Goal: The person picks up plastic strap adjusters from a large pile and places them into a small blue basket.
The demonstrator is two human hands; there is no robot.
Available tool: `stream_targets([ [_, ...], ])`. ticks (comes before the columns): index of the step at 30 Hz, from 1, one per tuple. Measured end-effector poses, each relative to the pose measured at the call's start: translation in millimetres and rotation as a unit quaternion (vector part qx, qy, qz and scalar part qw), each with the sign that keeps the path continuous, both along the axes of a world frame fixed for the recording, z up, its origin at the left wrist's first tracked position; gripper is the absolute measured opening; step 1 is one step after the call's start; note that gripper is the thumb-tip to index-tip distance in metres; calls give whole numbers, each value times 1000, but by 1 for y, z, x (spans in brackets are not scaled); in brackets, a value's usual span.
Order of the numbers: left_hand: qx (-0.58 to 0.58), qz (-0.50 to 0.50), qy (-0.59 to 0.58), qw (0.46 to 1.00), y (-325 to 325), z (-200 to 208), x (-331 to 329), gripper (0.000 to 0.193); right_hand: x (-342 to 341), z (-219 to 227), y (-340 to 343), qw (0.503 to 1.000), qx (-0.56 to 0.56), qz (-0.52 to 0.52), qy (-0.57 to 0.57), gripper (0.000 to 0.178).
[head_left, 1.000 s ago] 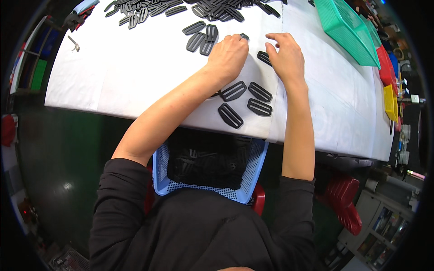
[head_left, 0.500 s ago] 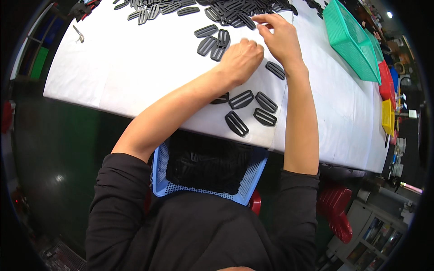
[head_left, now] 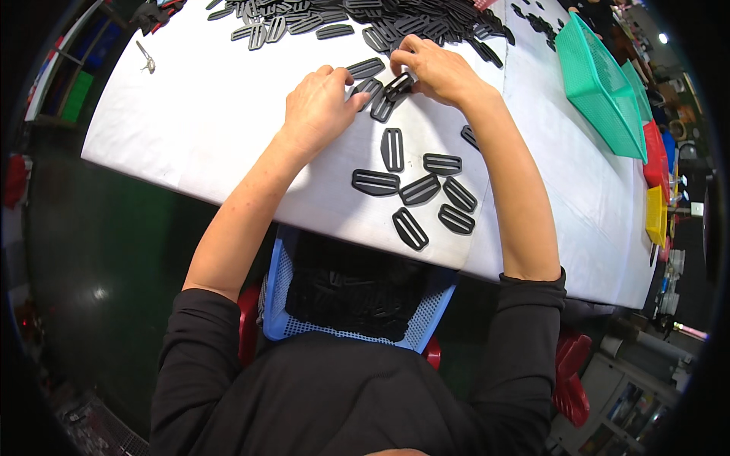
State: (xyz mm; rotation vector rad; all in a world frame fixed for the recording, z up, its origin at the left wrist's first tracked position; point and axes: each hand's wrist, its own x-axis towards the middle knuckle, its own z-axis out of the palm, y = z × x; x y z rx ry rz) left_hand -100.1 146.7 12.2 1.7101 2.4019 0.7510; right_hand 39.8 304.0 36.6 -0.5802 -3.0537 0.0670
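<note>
Black slide buckles, flat with long slots, lie in a small cluster on the white table. My left hand [head_left: 319, 108] is at the left side of this cluster, thumb and fingers apart, its thumb by a buckle [head_left: 369, 94]. On the cluster's right, my right hand [head_left: 437, 70] grips a tilted slide buckle [head_left: 398, 86] between its thumb and fingers. That buckle is over another buckle [head_left: 382, 110]. Closer to me, several loose buckles [head_left: 420, 190] lie flat, turned different ways.
A large pile of black buckles [head_left: 411, 23] covers the far part of the white table [head_left: 190, 144]. Below the near edge stands a blue basket [head_left: 280, 292] holding dark pieces. A green basket [head_left: 601, 91] is at the right, with red and yellow bins [head_left: 655, 216] beyond.
My left hand has moved left and away from the middle. My right hand has come left to the cluster and now has a buckle. More buckles lie in the near group.
</note>
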Motion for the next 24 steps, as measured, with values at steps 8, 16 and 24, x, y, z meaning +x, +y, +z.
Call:
stream_targets([
  [8,-2,-5,26,1000,8,-6,6,37,65,12,-22,993,56,-61,-90,28],
  [16,-21,-43,-20,999,8,-4,-3,29,34,13,-41,992,-107,-45,41,32],
  [24,24,-162,81,983,-28,0,-7,25,4,-2,-23,979,-199,-36,-37,35],
])
